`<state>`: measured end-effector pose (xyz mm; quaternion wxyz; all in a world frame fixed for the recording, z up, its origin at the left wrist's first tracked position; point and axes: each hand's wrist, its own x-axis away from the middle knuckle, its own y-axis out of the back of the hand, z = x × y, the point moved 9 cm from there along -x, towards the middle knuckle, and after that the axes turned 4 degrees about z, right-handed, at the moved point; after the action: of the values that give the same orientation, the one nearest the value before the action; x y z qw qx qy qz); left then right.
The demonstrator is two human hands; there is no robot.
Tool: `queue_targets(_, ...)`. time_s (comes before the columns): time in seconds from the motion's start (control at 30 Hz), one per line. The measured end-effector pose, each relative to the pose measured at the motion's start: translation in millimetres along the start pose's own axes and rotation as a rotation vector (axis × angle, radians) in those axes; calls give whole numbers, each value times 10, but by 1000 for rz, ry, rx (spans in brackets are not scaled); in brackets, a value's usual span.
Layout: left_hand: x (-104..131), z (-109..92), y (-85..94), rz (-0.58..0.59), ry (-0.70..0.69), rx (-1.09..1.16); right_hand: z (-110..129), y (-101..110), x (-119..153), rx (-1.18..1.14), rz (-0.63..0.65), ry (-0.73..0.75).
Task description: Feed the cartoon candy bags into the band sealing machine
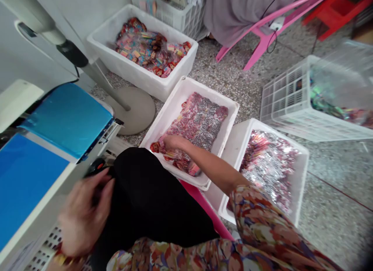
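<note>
My right hand [172, 142] reaches down into a white foam box [231, 107] in the middle of the view. Its fingers are bent and partly hidden among shiny small plastic packets [201, 115]. They appear closed on a packet with a red-haired cartoon figure [155, 147], which sticks out by the box's near-left rim. More such packets lie below the wrist. My left hand [86, 212], blurred, hovers beside my black-clad knee near the machine's edge. Its fingers are loosely bent and apart, with nothing visible in them.
On the left stands a machine with a blue surface [26, 185]. Behind it is a pole on a round base [136, 109]. Other foam boxes of packets stand at the back [131, 74] and right [303, 177]. A white crate [285, 96] and pink chair legs [256, 49] occupy the floor.
</note>
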<state>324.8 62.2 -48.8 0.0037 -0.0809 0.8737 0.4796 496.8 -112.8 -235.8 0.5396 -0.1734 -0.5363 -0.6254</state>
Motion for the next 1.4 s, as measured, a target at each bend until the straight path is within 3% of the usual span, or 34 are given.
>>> queue_targets(0.07, -415, -488, -226, 50, -253, -94, 191, 282, 236, 79, 33, 93)
queue_targets(0.1, -602, -639, -377, 112, -315, -106, 288, 427, 375, 98, 28, 144)
queue_targets(0.17, -911, -808, -662, 238, -367, -120, 505, 657, 675, 103, 22, 297)
queue_targets(0.27, -1194, -850, -952, 406, -346, -131, 631, 882, 1029, 19, -18, 405)
queue_targets(0.43, -1320, -842, -1047, 573, -294, -78, 441, 927, 1232, -292, 5, 478)
queue_targets(0.5, -1329, -870, -993, 577, -288, 7, 229, 917, 1189, -496, -10, 507)
queue_targets(0.57, -1325, -877, -924, 563, -264, 133, -87, 876, 1080, -710, -124, 517)
queue_targets(0.63, -1316, -812, -830, 507, -182, 280, -491, 685, 929, -822, -326, 440)
queue_targets(0.67, -1306, -744, -770, 455, -116, 356, -674, 469, 835, -791, -387, 347)
queue_targets(0.73, -1256, -568, -617, 305, 32, 518, -891, -205, 614, -530, -307, 121)
queue_targets(0.77, -1210, -481, -542, 230, 96, 600, -972, -562, 530, -341, -254, -4)
queue_targets(0.83, -1093, -336, -410, 101, 189, 751, -1021, -1123, 439, -232, -249, -110)
queue_targets(0.93, -917, -197, -265, -35, 264, 902, -980, -1603, 366, -123, -317, -174)
queue_targets(1.07, -734, -97, -221, -89, 334, 966, -969, -1774, 238, -25, -378, -206)
queue_targets(1.23, -558, -19, -285, -61, 418, 947, -995, -1805, 141, 42, -428, -193)
queue_targets(1.4, -438, 39, -254, -63, 518, 856, -1013, -1823, 159, 55, -391, -192)
